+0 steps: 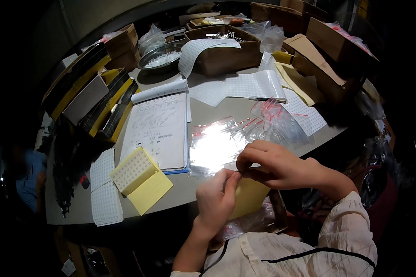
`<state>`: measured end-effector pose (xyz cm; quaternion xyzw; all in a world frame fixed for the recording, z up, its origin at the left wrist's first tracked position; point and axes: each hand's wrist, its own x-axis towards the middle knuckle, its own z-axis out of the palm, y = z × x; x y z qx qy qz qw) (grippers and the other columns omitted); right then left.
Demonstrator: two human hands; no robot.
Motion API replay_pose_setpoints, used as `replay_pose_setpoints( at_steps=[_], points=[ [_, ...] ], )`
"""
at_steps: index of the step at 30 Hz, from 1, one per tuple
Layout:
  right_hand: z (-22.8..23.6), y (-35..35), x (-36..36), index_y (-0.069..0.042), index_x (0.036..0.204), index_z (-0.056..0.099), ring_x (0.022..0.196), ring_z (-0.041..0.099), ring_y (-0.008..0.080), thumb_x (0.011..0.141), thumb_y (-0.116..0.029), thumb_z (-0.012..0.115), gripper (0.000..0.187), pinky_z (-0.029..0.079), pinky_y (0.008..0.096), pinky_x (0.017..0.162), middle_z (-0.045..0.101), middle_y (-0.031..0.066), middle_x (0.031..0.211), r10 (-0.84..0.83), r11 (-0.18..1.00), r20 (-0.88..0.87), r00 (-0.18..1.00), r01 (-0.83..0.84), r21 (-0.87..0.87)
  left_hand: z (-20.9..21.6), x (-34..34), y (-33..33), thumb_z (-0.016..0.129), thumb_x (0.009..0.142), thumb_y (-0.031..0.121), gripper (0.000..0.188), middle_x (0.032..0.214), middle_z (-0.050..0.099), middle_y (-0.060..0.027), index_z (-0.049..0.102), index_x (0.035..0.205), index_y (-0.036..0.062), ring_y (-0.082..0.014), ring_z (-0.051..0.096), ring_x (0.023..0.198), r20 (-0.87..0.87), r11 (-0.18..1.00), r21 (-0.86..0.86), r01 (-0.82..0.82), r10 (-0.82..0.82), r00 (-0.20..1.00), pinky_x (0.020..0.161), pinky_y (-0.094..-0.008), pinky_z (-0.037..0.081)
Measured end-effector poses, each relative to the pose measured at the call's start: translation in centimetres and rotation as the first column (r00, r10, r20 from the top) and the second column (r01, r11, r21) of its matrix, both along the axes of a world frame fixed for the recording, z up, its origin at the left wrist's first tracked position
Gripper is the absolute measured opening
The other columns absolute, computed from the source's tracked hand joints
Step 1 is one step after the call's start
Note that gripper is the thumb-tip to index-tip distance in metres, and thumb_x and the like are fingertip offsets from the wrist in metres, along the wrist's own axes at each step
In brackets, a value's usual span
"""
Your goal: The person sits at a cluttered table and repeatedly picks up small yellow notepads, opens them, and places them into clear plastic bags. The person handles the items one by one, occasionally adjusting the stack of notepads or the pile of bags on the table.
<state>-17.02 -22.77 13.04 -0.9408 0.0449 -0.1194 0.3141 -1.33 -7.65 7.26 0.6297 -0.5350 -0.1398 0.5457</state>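
Close together at the table's near edge, both of my hands have closed fingers. My left hand point(216, 197) pinches with thumb and forefinger at the upper edge of a yellow sheet point(248, 197). Bent over the same edge, my right hand point(282, 165) has its fingertips beside the left thumb; anything small between them is hidden. The sheet hangs below my hands, over an open box point(278, 212) with clear plastic bags in it. Just beyond my hands lie clear zip bags point(217, 145) with red strips, some holding small round pieces.
An open notepad point(155, 131) lies left of the bags. Nearer are a folded yellow label sheet point(150, 189) and white label sheets point(107, 198). A bowl of clear pieces point(162, 59) and cardboard boxes point(224, 57) stand behind; black-yellow bins point(104, 104) line the left.
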Motion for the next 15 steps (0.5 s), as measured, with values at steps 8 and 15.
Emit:
replay_pose_setpoints(
  at_steps=[8, 15],
  points=[
    [-1.9, 1.8, 0.4, -0.002, 0.111, 0.065, 0.097, 0.063, 0.0312, 0.077, -0.002, 0.077, 0.037, 0.053, 0.0400, 0.082, 0.063, 0.0113, 0.106, 0.004, 0.889, 0.317, 0.949, 0.142, -0.436, -0.3, -0.3, 0.3, 0.058, 0.106, 0.019, 0.022, 0.068, 0.059, -0.0187, 0.067, 0.097, 0.0016, -0.0333, 0.058, 0.057, -0.091, 0.996, 0.085, 0.039, -0.031, 0.995, 0.054, -0.0399, 0.044],
    [-4.0, 2.6, -0.1, 0.002, 0.109, 0.072, 0.095, 0.065, 0.0272, 0.072, -0.008, 0.073, 0.039, 0.055, 0.0393, 0.081, 0.067, 0.0118, 0.106, 0.069, 0.740, 0.477, 0.876, 0.275, -0.614, -0.4, -0.1, 0.5, 0.051, 0.110, 0.023, 0.029, 0.065, 0.054, -0.0160, 0.064, 0.096, 0.0012, -0.0248, 0.053, 0.055, -0.193, 0.992, 0.105, 0.069, -0.048, 0.980, 0.055, -0.0370, 0.043]
  ],
)
